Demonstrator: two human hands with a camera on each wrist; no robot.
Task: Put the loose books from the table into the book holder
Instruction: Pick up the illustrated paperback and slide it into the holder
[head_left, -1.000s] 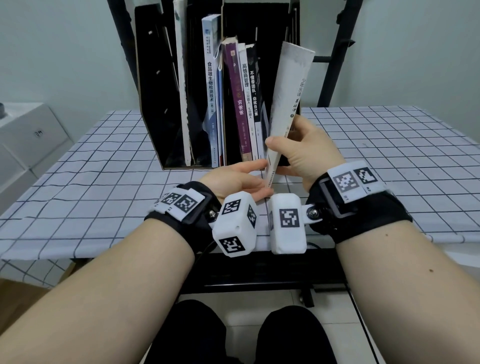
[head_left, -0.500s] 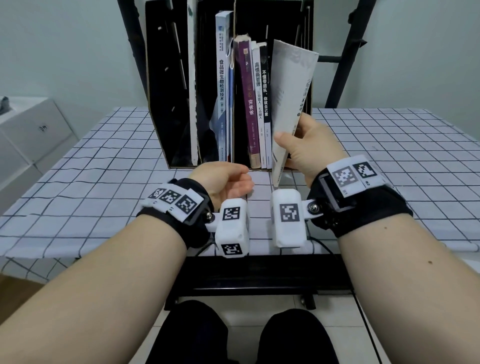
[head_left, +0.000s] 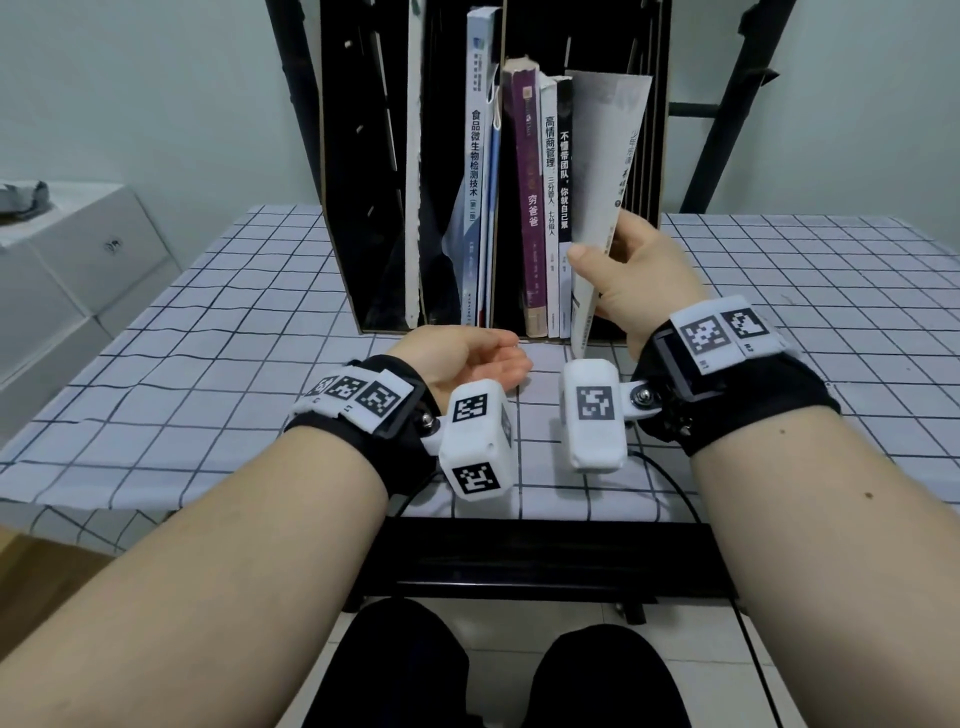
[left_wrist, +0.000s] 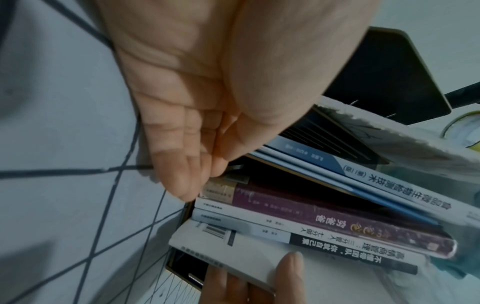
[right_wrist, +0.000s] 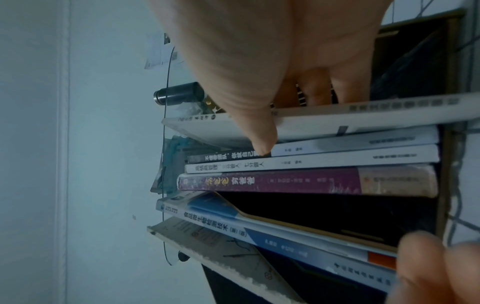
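Note:
A black book holder (head_left: 363, 171) stands on the checked table, with several upright books in it. My right hand (head_left: 631, 280) grips a thin white book (head_left: 605, 171) near its lower edge, thumb on the front cover and fingers behind. The book leans right at the top, beside a black-spined book (head_left: 564, 156) in the right compartment. In the right wrist view the thumb (right_wrist: 249, 111) lies across the white book (right_wrist: 363, 121). My left hand (head_left: 475, 358) hovers palm up in front of the holder, fingers loosely curled and holding nothing. A purple book (left_wrist: 337, 220) stands left of the white spines.
The checked tablecloth (head_left: 218, 364) stretches to both sides of the holder. A white cabinet (head_left: 67, 270) stands to the left of the table. Black frame bars (head_left: 727, 104) rise behind the holder. The table's front edge lies just under my wrists.
My right hand has pushed the white book further into the right compartment and more upright. My left hand has let go of the book's lower edge and drawn back, fingers curling loosely.

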